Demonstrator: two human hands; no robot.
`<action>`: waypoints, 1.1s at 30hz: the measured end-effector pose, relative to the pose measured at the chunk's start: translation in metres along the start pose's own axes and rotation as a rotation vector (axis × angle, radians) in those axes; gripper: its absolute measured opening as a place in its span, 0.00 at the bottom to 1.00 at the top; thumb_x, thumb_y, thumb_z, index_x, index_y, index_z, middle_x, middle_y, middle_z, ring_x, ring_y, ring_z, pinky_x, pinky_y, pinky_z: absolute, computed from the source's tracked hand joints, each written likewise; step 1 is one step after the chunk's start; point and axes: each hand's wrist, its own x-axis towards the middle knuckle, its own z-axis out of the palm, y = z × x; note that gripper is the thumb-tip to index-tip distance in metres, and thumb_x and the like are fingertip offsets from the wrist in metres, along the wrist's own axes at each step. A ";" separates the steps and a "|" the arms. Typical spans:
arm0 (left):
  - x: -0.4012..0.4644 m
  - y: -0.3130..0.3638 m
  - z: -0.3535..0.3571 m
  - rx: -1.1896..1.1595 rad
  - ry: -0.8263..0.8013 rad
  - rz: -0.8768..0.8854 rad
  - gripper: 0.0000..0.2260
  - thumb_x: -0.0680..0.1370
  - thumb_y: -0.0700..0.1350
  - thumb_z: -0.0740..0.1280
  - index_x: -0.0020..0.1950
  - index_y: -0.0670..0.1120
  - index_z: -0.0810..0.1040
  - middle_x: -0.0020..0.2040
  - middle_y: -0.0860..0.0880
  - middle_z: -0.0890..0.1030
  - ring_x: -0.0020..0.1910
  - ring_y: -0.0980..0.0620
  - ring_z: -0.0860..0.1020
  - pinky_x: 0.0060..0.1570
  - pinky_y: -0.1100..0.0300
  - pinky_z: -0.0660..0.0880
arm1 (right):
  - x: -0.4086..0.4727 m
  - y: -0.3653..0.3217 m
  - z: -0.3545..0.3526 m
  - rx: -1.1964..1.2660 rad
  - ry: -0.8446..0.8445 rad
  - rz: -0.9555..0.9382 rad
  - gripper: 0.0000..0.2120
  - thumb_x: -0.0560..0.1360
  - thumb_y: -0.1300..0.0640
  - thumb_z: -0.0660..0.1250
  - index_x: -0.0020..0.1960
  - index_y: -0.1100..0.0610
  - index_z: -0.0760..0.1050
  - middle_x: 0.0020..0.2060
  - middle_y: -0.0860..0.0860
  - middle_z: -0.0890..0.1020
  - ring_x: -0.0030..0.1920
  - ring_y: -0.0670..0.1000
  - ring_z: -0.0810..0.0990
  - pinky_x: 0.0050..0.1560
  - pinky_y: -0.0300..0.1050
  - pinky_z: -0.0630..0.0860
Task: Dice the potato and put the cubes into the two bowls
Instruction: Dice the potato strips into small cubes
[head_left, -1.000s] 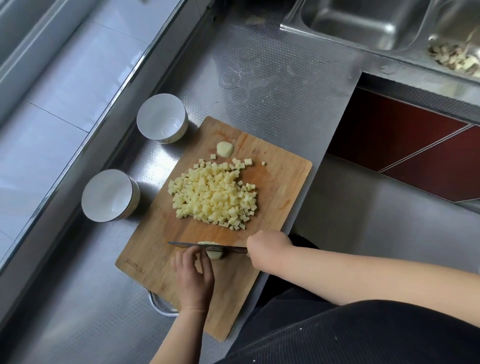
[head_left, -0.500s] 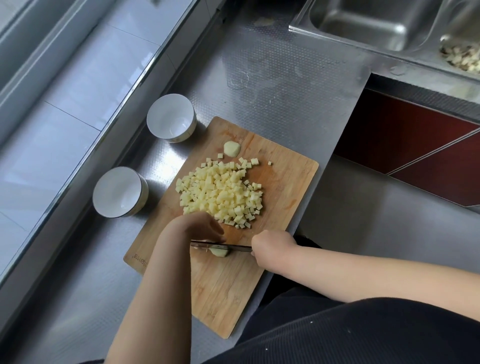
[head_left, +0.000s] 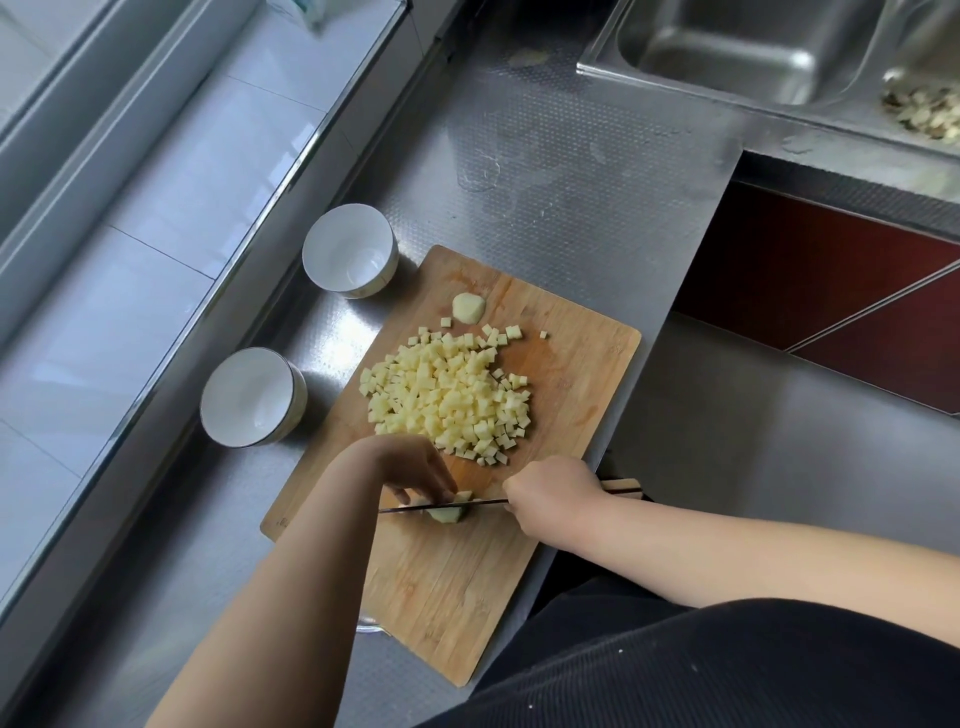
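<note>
Wooden cutting board (head_left: 566, 358) on the steel counter (head_left: 561, 171) is my landmark. At its near-left edge my right hand (head_left: 550, 493) grips the knife (head_left: 441, 503), its blade in a potato piece (head_left: 448, 512) my left hand (head_left: 415, 467) steadies, fingers curled on it. Cubes (head_left: 452, 395) are piled at the board's centre; two white bowls (head_left: 350, 249) (head_left: 253, 396) stand just left of it.

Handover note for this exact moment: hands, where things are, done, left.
Right hand grips the knife, blade across the last potato piece near the cutting board's near end.
Left hand steadies that piece with curled fingers.
Pile of cubes sits mid-board; a rounded end scrap lies just beyond it.
Both bowls stand left of the board, no cubes in them.
Done: most dicing. Left: finish this piece, fill both bowls.
</note>
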 end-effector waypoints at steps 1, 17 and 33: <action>0.000 0.000 0.000 0.004 0.000 0.004 0.13 0.77 0.43 0.70 0.61 0.49 0.81 0.60 0.50 0.79 0.57 0.52 0.77 0.50 0.60 0.80 | -0.001 0.001 -0.001 0.001 0.004 -0.008 0.10 0.79 0.62 0.58 0.53 0.57 0.77 0.49 0.55 0.81 0.49 0.59 0.78 0.39 0.46 0.68; 0.005 -0.002 0.001 0.131 0.097 0.075 0.11 0.79 0.45 0.67 0.61 0.48 0.80 0.59 0.51 0.80 0.57 0.54 0.77 0.60 0.58 0.74 | -0.010 0.015 -0.042 0.033 0.017 -0.062 0.08 0.79 0.55 0.60 0.48 0.56 0.77 0.43 0.53 0.80 0.38 0.56 0.73 0.33 0.44 0.67; 0.010 0.003 -0.010 0.031 0.046 -0.026 0.11 0.80 0.43 0.64 0.61 0.43 0.78 0.52 0.46 0.82 0.54 0.48 0.81 0.59 0.54 0.77 | -0.010 0.057 -0.088 0.051 -0.252 -0.041 0.14 0.76 0.46 0.67 0.37 0.54 0.71 0.33 0.48 0.74 0.32 0.48 0.71 0.34 0.44 0.70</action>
